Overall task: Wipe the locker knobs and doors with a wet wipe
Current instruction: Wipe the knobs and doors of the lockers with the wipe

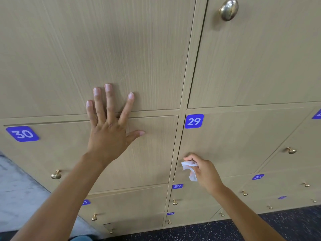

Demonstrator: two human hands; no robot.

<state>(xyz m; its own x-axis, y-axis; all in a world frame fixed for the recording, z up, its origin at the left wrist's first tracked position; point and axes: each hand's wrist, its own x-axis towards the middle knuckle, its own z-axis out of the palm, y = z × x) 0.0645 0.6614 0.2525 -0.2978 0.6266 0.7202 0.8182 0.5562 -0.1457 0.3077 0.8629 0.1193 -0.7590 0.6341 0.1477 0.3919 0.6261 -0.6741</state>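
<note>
Left hand (106, 129) flat on the locker fronts, fingers straight and spread, palm on the door of locker 30 (152, 153), fingertips reaching over the seam onto the door above (104, 49). Holds nothing.

Right hand (202, 168) curled round a crumpled white wet wipe (190, 169), pinching it at the left edge of the door of locker 29 (234, 145), low on the door, just beside the vertical frame strip (184, 101). Wipe is bunched; its long axis runs roughly top-left to bottom-right, with a loose tail hanging down below the fingers. Knob of 29 isn't visible – presumably under the wipe and fingers, can't confirm.

Blue number plates: 30 (22, 133) at top-left of its door, 29 (193, 121) at top-left of its door, 32 (177, 186) just below the right hand, 33 (258, 176) further right.

Brass knobs: a big one at top right (229, 9), one at lower left of door 30 (56, 174), one on the door right of 29 (291, 150), and smaller ones down the lower rows.

Dark speckled floor (191, 232) at the bottom, grey floor (17, 188) at left.
</note>
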